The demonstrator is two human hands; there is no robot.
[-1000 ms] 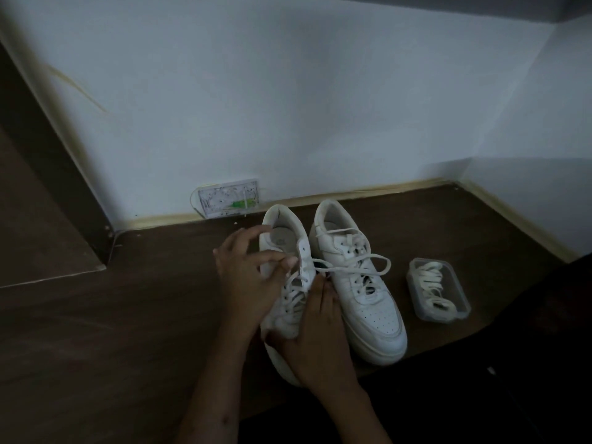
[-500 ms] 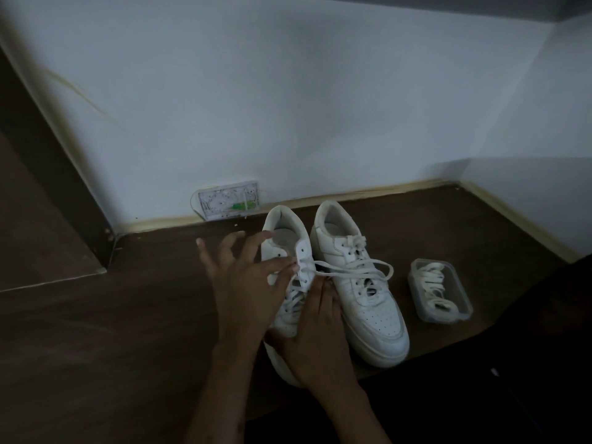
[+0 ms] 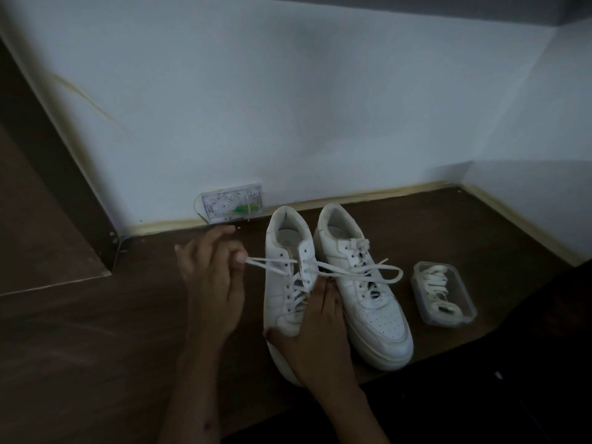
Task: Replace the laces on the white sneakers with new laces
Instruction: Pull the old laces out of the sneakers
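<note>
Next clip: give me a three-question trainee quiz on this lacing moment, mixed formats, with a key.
1. True or false: the left hand pinches a lace pulled out sideways from the left sneaker.
2. Where does the right hand rest? A) on the clear container B) on the left sneaker's toe end C) on the wall
3. Fill in: the spare laces lie inside the clear ____.

Key: 1 true; 2 B; 3 container.

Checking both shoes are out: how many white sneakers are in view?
2: one white leather sneaker under the hands, the other white sneaker beside it, nearer the clear plastic box.
</note>
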